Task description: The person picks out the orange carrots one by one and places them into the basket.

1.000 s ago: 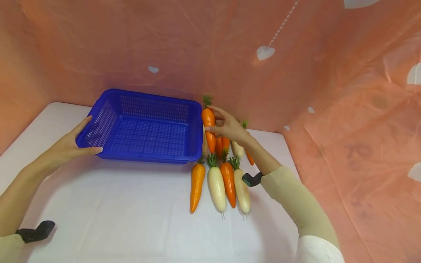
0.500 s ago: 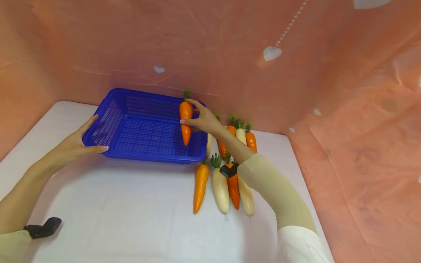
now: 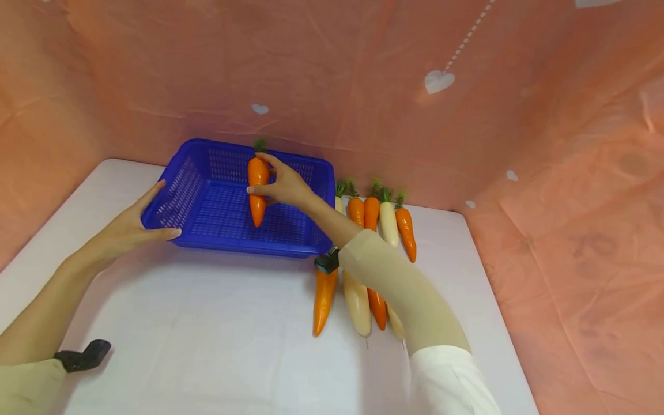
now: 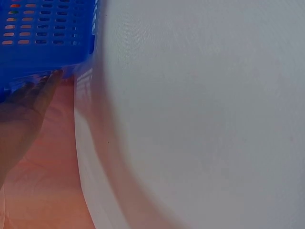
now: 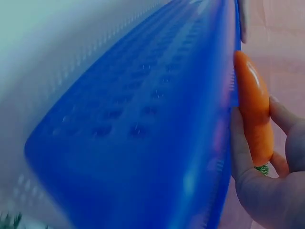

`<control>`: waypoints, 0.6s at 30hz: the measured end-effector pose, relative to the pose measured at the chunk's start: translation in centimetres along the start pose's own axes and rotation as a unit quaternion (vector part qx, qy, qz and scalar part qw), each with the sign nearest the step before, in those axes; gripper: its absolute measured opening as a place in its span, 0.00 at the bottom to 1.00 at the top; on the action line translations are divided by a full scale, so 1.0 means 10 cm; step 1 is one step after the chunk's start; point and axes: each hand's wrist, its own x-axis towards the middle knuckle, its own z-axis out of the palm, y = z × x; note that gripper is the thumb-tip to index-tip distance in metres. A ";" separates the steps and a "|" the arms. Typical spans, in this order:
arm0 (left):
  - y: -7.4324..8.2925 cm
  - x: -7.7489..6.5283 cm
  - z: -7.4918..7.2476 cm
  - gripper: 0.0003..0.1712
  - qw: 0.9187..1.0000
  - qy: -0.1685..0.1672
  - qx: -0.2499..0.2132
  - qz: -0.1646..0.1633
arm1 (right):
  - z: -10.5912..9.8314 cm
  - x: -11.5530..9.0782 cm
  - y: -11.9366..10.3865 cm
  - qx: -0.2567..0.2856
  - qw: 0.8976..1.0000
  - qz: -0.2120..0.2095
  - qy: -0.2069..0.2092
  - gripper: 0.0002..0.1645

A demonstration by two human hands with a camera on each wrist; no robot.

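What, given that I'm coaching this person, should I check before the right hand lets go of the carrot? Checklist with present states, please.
1. Right hand has the carrot pinched: ok.
2. Carrot within the outline of the basket, seen from the head: ok, except that its leafy top overlaps the far rim.
3. Left hand supporting the basket: ok, it grips the left end.
4. Carrot touching the basket floor: cannot tell.
5. Basket level on the table: cannot tell.
6. Unblocked head view of the white radishes: not ok, the right sleeve hides parts.
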 end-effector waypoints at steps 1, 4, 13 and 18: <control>-0.01 0.00 0.00 0.63 1.000 0.000 -0.001 0.000 | 0.04 0.03 -0.01 -0.003 1.000 0.008 -0.005 0.52; -0.01 0.01 0.01 0.63 1.000 -0.002 -0.006 0.000 | 0.16 0.12 -0.01 -0.003 0.999 0.023 -0.022 0.53; -0.03 -0.02 -0.01 0.62 1.000 0.001 0.018 -0.008 | 0.56 0.34 -0.05 -0.010 0.999 0.041 -0.009 0.53; -0.01 -0.09 -0.05 0.61 0.999 0.001 0.034 -0.007 | 0.85 0.43 -0.16 -0.011 0.998 0.056 0.006 0.54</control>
